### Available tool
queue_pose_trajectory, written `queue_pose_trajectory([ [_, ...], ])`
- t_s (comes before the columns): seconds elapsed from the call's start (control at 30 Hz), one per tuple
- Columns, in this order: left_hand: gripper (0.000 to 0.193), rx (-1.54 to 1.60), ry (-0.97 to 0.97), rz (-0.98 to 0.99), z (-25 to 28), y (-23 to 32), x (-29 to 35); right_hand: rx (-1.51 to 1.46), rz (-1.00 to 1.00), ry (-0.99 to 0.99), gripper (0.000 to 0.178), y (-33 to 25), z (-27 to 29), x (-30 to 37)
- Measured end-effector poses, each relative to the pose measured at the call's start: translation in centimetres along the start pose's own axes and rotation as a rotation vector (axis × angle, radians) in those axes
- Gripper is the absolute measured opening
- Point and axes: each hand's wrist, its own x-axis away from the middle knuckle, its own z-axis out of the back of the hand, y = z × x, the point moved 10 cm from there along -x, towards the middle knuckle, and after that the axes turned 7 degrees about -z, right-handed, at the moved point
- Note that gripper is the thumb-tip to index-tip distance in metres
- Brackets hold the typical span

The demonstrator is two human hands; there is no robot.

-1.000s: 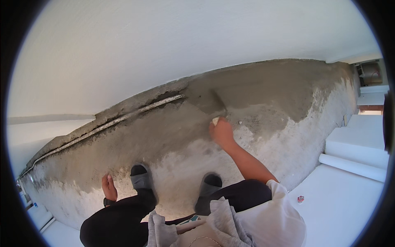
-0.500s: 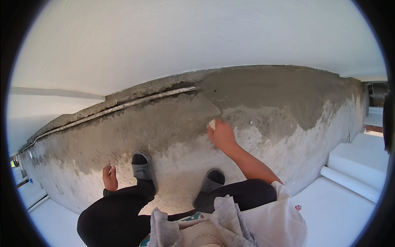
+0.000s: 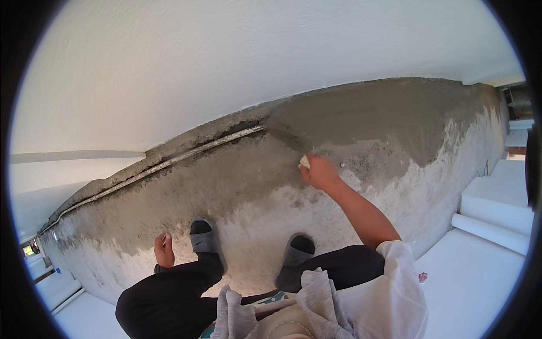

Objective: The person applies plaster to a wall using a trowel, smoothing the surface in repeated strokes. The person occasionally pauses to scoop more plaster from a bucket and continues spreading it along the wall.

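Observation:
My right hand [image 3: 320, 172] is closed around a small cream-coloured piece [image 3: 305, 162], whose exposed end juts out at the thumb side. The rest is inside my fist, so its kind does not show. This hand is low over the floor, by the edge of the smooth, dark grey damp cement [image 3: 361, 116]. My left hand [image 3: 164, 250] hangs beside my left knee, its fingers loosely extended with nothing visible in them. Left of the cement patch, a thin pale pipe [image 3: 169, 162] lies along the foot of the wall.
A white wall [image 3: 254, 51] rises along the far side. My sandalled feet, including the left sandal [image 3: 206, 242], stand on rough, patchy concrete [image 3: 254, 212]. White steps or ledges [image 3: 491, 198] line the right. A small pebble-like bit [image 3: 342, 165] lies right of my fist.
My right hand has shifted slightly right with the cream piece still in its grip. A darker streak now shows between the pipe's end and my hand. The view has tilted slightly.

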Motion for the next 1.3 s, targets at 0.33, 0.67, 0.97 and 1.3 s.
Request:
queue_pose_trajectory([
  [0.33, 0.048, 0.014, -0.015, -0.033, 0.1, 1.7, -0.6, -0.007, 0.02, 0.025, 0.03, -0.6, 2.4, -2.8],
  [0.67, 0.047, -0.027, -0.026, 0.006, -0.9, 0.4, 0.9, 0.029, -0.017, 0.006, 0.03, -0.8, 0.5, -2.3],
  [0.97, 0.046, -0.007, -0.01, -0.046, -0.7, 0.6, 0.9, -0.111, -0.063, 0.036, 0.031, -1.6, 3.0, -2.8],
  [1.3, 0.044, 0.023, 0.028, 0.053, -0.2, -1.0, 2.5, 0.098, 0.065, 0.167, 0.028, 0.4, 4.3, -6.5],
])
